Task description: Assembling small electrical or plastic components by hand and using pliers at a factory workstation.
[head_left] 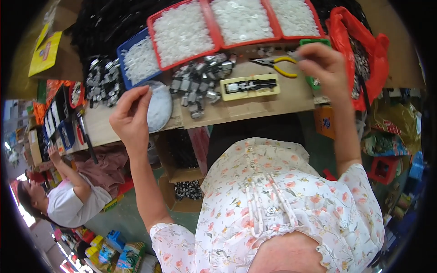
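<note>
My left hand point(131, 111) is closed in a pinch beside a round whitish dish point(159, 111) at the table's edge; anything between its fingertips is too small to make out. At the right, my right hand point(324, 63) is raised, blurred, its fingertips pinched on a small greyish, see-through piece point(297, 55). Between my hands lies a cream-coloured holding block point(250, 96), with a black and silver part point(252, 85) set in its slot. Beyond it rest pliers point(283, 66) with yellow and black handles. Silver and black metal pieces point(195, 84) are heaped left of the block.
Red trays point(216, 28) of small white plastic pieces line the back, with a blue tray point(120, 59) beside them. A red plastic bag point(381, 54) of metal bits stands right. Far left, another person point(75, 200) works at the table. An open carton point(170, 193) is below.
</note>
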The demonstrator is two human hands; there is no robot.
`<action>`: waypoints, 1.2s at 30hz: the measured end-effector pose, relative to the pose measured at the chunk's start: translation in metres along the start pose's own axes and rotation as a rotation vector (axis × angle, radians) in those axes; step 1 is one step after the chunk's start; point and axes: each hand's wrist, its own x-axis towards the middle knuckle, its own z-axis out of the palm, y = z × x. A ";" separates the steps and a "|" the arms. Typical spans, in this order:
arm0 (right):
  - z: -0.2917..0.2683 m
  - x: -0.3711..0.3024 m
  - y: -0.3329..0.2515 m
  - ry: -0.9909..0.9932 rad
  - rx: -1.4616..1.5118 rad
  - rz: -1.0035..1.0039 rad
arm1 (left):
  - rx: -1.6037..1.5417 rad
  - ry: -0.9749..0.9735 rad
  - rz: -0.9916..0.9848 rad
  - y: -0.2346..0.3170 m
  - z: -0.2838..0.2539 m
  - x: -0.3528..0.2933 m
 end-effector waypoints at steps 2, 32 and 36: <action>0.036 0.004 -0.002 -0.163 0.078 0.028 | -0.213 0.022 -0.108 0.009 0.024 -0.013; 0.080 0.001 0.014 -0.365 0.592 0.339 | -0.451 -0.135 0.010 0.030 0.107 -0.041; 0.066 -0.006 0.009 -0.281 0.153 0.096 | -0.462 -0.109 -0.014 0.033 0.118 -0.040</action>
